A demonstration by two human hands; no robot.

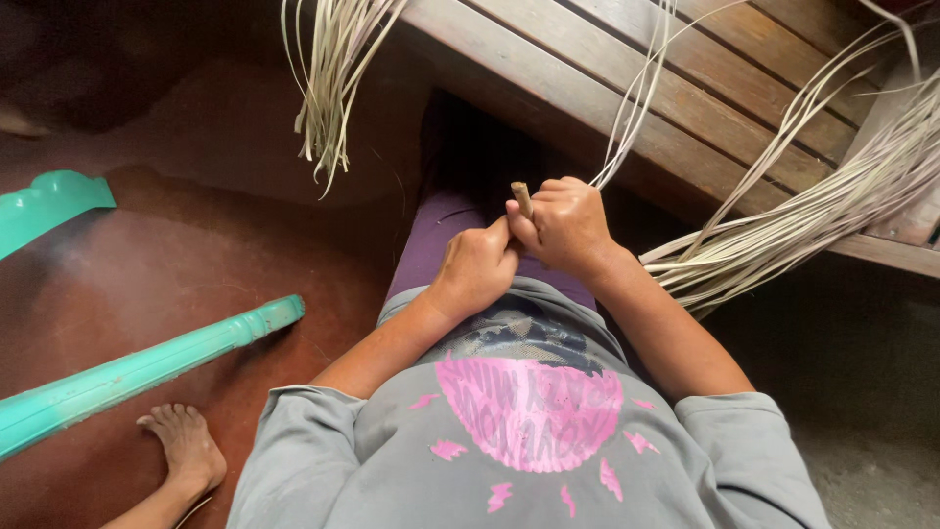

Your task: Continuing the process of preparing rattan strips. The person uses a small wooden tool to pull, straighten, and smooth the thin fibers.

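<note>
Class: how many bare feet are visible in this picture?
1: a bare foot on the reddish floor at lower left, beside the turquoise bar. Any others are hidden.

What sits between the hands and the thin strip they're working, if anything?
Nothing visible. The right hand closes around a short brown stick and the pale strip runs straight out of its grip; the left hand presses against it from the left.

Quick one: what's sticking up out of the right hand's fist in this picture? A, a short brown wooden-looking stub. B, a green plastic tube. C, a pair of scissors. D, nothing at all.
A: a short brown stub pokes up from the closed right hand, with the left hand pressed against it and pale thin strips running up from the fists.
</note>
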